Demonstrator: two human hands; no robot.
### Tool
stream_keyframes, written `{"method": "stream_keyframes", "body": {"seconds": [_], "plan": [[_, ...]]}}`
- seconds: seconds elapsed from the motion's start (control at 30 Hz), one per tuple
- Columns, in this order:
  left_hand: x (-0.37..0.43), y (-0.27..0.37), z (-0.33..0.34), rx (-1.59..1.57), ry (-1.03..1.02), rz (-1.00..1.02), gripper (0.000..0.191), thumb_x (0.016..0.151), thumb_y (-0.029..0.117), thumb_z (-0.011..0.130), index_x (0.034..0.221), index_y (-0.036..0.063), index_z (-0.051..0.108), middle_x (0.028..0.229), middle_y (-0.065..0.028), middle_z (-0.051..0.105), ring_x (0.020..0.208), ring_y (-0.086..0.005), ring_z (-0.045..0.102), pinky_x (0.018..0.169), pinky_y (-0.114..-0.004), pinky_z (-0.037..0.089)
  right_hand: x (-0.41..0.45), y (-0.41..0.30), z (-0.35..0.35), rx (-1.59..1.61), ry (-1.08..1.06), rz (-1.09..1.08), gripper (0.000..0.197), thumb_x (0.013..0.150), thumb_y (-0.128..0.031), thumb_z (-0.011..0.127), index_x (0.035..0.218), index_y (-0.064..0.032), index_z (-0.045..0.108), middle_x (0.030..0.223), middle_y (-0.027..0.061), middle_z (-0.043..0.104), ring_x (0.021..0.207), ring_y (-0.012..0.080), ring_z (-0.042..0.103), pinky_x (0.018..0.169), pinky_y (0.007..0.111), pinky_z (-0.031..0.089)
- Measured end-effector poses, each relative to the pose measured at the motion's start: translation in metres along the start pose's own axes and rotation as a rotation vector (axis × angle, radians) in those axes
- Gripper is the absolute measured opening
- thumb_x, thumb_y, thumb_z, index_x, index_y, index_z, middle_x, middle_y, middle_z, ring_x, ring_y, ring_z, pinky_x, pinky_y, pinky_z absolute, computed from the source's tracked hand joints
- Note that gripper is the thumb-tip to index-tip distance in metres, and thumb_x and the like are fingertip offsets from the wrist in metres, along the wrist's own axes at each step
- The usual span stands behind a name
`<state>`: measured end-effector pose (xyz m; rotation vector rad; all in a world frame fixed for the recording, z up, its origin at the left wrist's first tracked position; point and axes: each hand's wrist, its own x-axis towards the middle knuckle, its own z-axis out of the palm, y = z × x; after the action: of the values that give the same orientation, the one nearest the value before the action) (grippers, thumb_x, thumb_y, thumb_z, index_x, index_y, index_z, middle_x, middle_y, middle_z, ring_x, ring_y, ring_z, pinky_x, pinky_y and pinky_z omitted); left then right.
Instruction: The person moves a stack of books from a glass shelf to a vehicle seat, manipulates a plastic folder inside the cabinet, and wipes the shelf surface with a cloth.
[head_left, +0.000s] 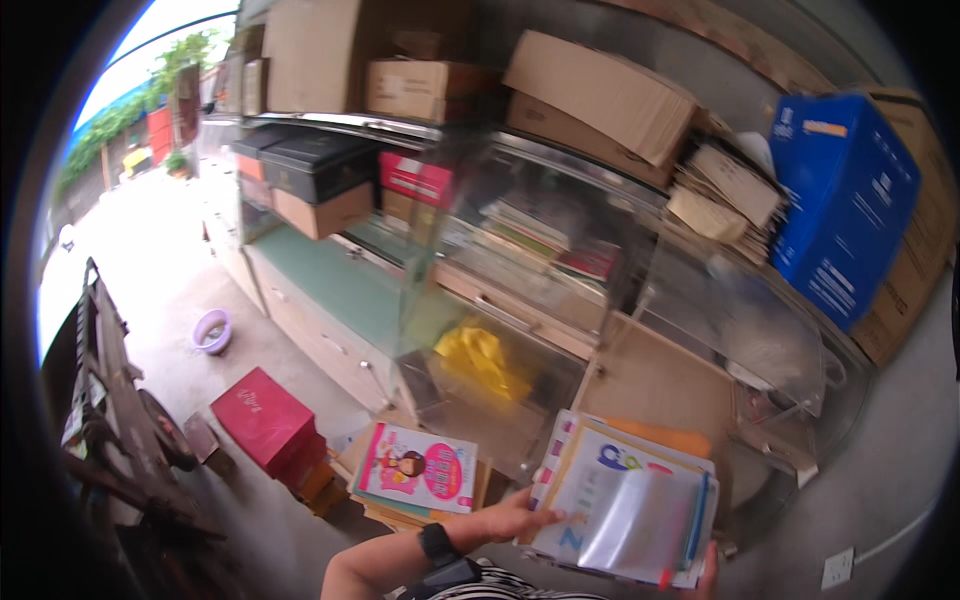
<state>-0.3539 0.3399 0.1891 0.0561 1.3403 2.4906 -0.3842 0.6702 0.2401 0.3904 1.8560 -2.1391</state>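
Note:
Between my two hands is a stack of books and papers, topped by a clear plastic zip folder (637, 517) with a blue zip edge and a red pull. My left hand (517, 516), with a black watch on its wrist, grips the stack's left side, thumb on top. At the lower right edge, my right hand (707, 574) is partly cut off by the frame; its fingers rest against the stack's side. Left of the stack lies a pink and white picture-covered book (420, 466), on top of a pile of books.
Glass-fronted cabinets (330, 277) stand ahead, holding a yellow plastic bag (480, 358). Cardboard boxes (592, 97) and a blue box (844, 202) sit on top. On the floor at left are a red box (264, 420) and a purple basin (212, 331). A dark wooden frame (112, 390) stands far left.

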Motion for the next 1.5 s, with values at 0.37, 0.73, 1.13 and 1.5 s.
{"method": "stream_keyframes", "body": {"seconds": [0.37,0.73,1.13,1.5], "plan": [[-0.044,0.0,0.013,0.283,0.043,0.061,0.038,0.081,0.026,0.063,0.113,0.0055,0.054,0.085,-0.0057,0.06,0.071,-0.0141,0.055,0.057,-0.027,0.046,-0.007,0.011,0.044,-0.128,-0.172,0.083,0.027,0.089,-0.028,0.051,0.102,-0.0049,0.055,0.077,0.0035,0.057,0.065,0.0153,0.056,0.054,0.027,0.047],[-0.065,-0.015,-0.022,0.319,0.114,0.099,0.032,0.082,0.022,0.062,0.108,0.005,0.058,0.083,-0.0037,0.06,0.063,-0.0092,0.052,0.05,-0.024,0.041,-0.013,0.021,0.05,-0.162,-0.197,0.058,0.024,0.087,-0.025,0.053,0.101,-0.0048,0.055,0.077,0.0033,0.057,0.064,0.0153,0.056,0.053,0.027,0.046],[-0.243,-0.015,-0.036,0.062,0.906,0.23,0.046,0.074,0.014,0.067,0.113,-0.0012,0.048,0.087,-0.009,0.062,0.061,-0.0147,0.053,0.05,-0.026,0.039,0.012,0.051,0.171,-0.359,-0.969,0.088,0.049,0.077,-0.018,0.065,0.119,-0.0011,0.045,0.101,0.0048,0.056,0.088,0.0128,0.054,0.077,0.026,0.044],[-0.336,-0.101,-0.01,0.048,1.543,0.061,0.031,0.079,-0.008,0.046,0.106,0.0009,0.061,0.115,-0.0148,0.05,0.052,-0.0092,0.043,0.046,-0.018,0.036,0.037,0.183,0.246,-0.288,-1.419,0.297,0.072,0.077,-0.023,0.068,0.131,0.0034,0.029,0.125,0.0115,0.044,0.113,0.0169,0.042,0.097,0.029,0.032]]}}
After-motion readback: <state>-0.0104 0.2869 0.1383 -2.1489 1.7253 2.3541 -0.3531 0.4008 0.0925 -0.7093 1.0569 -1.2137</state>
